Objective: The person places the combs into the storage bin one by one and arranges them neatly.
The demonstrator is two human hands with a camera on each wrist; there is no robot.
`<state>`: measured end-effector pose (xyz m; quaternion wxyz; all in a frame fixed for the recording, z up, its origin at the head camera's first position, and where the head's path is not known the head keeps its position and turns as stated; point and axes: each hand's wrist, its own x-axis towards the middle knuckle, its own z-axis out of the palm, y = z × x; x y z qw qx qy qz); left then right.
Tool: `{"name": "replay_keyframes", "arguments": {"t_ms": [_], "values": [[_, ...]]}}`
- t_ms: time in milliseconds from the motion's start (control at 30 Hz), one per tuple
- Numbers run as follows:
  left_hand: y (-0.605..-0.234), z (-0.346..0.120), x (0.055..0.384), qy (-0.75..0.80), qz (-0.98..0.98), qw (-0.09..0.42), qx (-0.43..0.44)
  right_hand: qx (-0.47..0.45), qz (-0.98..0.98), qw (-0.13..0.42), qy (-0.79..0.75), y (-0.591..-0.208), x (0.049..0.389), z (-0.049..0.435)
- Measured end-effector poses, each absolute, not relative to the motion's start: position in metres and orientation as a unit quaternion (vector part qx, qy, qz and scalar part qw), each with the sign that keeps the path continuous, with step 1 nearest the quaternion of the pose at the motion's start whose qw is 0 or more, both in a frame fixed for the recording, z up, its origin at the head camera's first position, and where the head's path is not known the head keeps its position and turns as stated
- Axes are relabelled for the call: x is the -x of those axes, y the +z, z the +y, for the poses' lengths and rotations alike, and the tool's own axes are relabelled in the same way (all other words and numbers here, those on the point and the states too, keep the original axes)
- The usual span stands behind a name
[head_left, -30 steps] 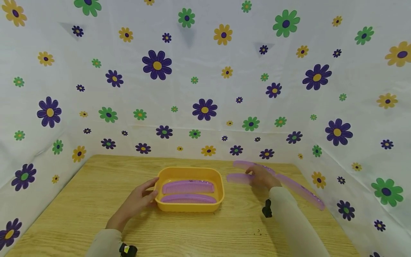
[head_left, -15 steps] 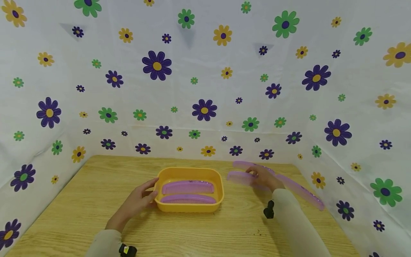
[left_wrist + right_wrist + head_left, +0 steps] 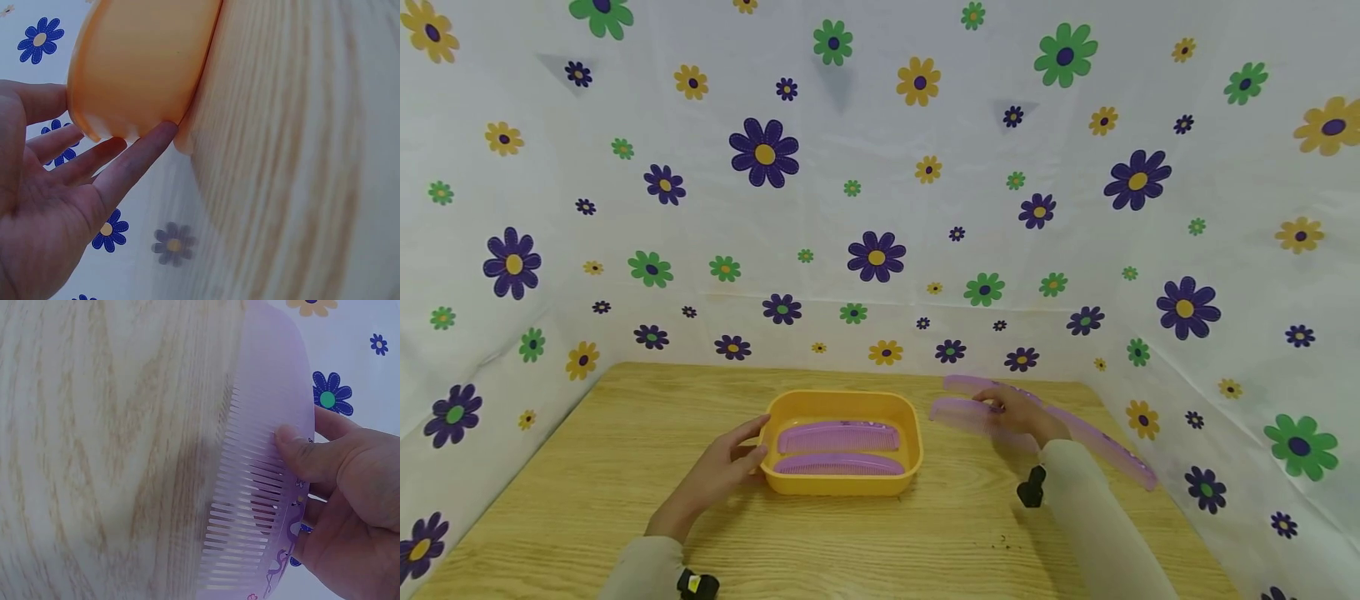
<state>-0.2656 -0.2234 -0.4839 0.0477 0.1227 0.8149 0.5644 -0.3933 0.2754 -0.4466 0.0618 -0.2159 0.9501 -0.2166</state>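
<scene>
My right hand (image 3: 1017, 413) pinches a translucent lilac comb (image 3: 953, 411) between thumb and fingers. In the right wrist view this comb (image 3: 275, 381) stands on edge close over the wood, teeth toward the table, with a printed pattern along its spine. My left hand (image 3: 721, 468) touches the left end of a yellow plastic container (image 3: 842, 485). Its spread fingers rest against the outer wall of the container (image 3: 144, 69) in the left wrist view. Inside lie two purple combs, a rear comb (image 3: 838, 437) and a front comb (image 3: 838, 465).
Behind my right hand lies another lilac comb (image 3: 962, 383), partly hidden by it. A further comb (image 3: 1105, 442) lies slanted along the right side of the wooden table (image 3: 850, 550). Small dark specks (image 3: 1002, 542) dot the front right. Flowered white sheeting (image 3: 820, 217) surrounds the table.
My right hand has shifted slightly right and tilted the comb up, so more of it shows. The left hand and the container have stayed in place.
</scene>
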Motion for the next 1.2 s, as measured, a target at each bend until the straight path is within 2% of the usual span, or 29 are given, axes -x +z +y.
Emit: {"name": "replay_keyframes", "arguments": {"t_ms": [167,433,733,1200], "values": [[-0.486,-0.224,0.266,0.563,0.816,0.049,-0.124,0.210,0.951,0.066,-0.218,-0.441,0.392,0.273],[-0.487,-0.224,0.267,0.561,0.818,0.046,-0.116,0.259,0.938,0.032,-0.226,-0.436,0.392,0.267],[-0.486,-0.223,0.267,0.555,0.823,0.043,-0.112,0.228,0.940,0.064,-0.246,-0.423,0.392,0.259],[-0.483,-0.222,0.267,0.542,0.834,0.047,-0.092,0.269,0.929,0.023,-0.252,-0.403,0.387,0.245]]}}
